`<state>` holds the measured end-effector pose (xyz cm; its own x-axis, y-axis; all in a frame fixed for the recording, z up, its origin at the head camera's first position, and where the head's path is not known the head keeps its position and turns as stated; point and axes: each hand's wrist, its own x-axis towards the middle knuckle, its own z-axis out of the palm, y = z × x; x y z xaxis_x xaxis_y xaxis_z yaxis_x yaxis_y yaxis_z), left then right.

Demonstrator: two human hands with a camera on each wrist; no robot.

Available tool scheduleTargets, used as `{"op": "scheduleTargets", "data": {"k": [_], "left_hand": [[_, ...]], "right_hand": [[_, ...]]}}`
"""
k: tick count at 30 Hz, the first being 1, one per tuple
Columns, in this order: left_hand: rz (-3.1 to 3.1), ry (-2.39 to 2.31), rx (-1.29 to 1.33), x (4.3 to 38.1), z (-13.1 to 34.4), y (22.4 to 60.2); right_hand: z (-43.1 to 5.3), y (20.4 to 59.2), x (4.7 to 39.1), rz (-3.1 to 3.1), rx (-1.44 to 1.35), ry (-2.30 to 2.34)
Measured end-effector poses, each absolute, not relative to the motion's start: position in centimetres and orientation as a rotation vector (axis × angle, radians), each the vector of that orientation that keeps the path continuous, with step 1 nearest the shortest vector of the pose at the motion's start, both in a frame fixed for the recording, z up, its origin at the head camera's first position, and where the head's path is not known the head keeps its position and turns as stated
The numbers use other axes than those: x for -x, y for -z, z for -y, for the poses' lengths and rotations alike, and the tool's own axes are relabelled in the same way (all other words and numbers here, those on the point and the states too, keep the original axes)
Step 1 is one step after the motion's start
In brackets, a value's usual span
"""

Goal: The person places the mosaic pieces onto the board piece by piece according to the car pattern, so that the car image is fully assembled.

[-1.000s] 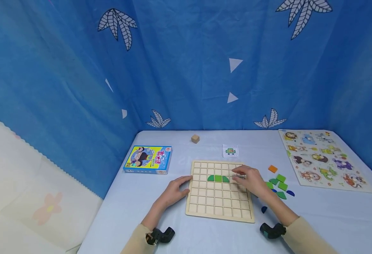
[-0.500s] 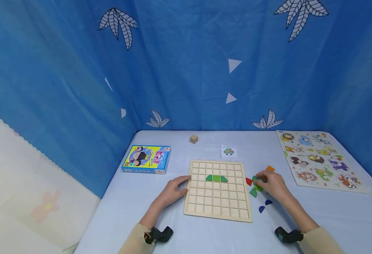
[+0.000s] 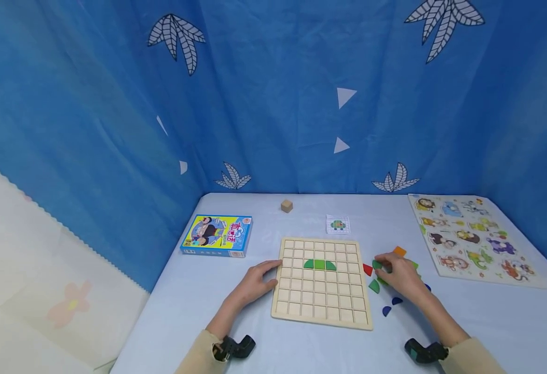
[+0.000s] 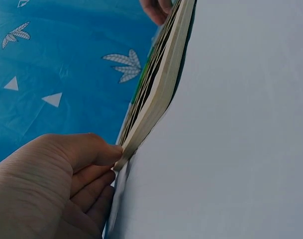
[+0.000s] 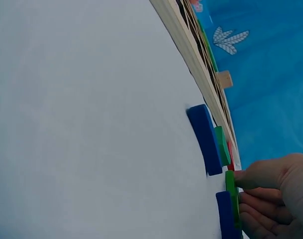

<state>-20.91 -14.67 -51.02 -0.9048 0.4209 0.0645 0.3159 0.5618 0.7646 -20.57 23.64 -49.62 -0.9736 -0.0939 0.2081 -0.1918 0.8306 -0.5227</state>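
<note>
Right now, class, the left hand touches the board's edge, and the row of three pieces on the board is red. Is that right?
Not quite: the row of three pieces is green, as the head view shows. The left hand does touch the edge of the board.

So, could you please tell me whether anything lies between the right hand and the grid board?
Yes: a red piece lies between the right hand and the board, beside its right edge, with a green piece near it. Both look low enough to reach over.
</note>
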Motion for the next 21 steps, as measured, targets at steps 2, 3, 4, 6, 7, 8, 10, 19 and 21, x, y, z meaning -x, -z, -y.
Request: {"op": "scheduleTargets", "data": {"k": [2,3,4,6,7,8,10,19,21], "left_hand": [[-2.665,-1.263,-0.632,20.88,14.69,51.05],[-2.666,-1.261,-0.634,20.88,14.7,51.07],[-2.667,-1.259,-0.635,20.89,14.7,51.08],[-2.669,-1.258,-0.64,20.9,14.71,51.1],[-2.668,-1.259,-0.64,20.88,14.7,51.08],[-2.667,-1.26,-0.638,20.87,14.7,51.05],[-2.665,-1.262,-0.637,20.83,14.68,50.97],[-2.667,-1.257,-0.627,20.86,14.7,50.9],[-2.672,-1.256,-0.633,20.9,14.7,50.92]], "right_hand": [[-23.66,49.73,20.51,2.834,-0.229,-0.844],[-23.67,49.76,20.5,2.829,-0.233,-0.843],[-23.68,49.78,20.5,2.824,-0.238,-0.841],[-23.68,49.79,20.49,2.818,-0.246,-0.837],[-23.69,49.78,20.5,2.817,-0.247,-0.834],[-23.71,49.78,20.51,2.817,-0.246,-0.832],[-23.73,49.77,20.52,2.821,-0.24,-0.831],[-23.72,49.28,20.97,2.829,-0.321,-0.853],[-23.74,49.23,21.11,2.847,-0.362,-0.852]]}}
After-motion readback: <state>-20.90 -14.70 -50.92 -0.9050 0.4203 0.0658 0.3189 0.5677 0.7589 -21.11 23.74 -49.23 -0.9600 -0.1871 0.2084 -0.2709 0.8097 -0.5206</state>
